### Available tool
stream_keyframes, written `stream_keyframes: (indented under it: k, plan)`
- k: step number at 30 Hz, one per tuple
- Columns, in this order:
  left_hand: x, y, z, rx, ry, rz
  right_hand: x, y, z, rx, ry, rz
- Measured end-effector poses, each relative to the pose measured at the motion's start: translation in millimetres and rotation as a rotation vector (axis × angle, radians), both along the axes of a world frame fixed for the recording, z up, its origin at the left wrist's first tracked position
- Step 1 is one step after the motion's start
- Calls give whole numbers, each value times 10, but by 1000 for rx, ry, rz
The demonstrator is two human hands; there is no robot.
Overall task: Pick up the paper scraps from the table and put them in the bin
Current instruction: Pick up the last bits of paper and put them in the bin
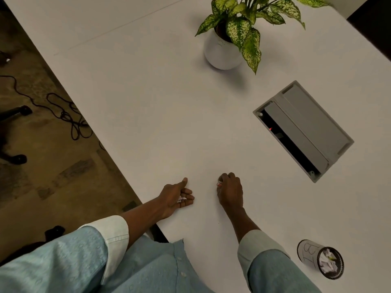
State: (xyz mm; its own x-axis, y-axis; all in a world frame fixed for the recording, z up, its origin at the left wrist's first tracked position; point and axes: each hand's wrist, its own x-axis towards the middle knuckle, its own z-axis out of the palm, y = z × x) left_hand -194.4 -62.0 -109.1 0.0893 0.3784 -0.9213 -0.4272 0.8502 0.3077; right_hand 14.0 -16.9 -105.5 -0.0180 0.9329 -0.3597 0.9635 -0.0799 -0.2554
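Fingers (pixel 188 196) clutch scraps (pixel 181 199); bin (pixel 310 253), cable box (pixel 317 117), plant (pixel 239 28) stand apart.

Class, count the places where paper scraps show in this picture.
3: white scraps in the left hand; a red-marked scrap pinched by the right hand; crumpled paper inside the bin. Others may be hidden inside the hands.

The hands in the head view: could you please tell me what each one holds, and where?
The left hand cups a white scrap in its curled fingers; the right hand pinches a red-marked scrap at its fingertips.
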Motion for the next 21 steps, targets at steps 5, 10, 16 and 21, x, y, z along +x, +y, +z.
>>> stream_keyframes:
  k: [5, 10, 16, 21]
  plan:
    - [140, 38, 34, -6, -15, -39, 35, -162, 74, -48, 218, -264]
    - [340, 27, 47, -5, -28, -95, 3, -420, 254, 21, 525, -519]
    - [695, -25, 164, -25, -106, -116, -12, -694, 549, 9, 693, -484]
    - [1052, -32, 313, -11, -203, -132, 243, -948, 709, 158, 653, -485]
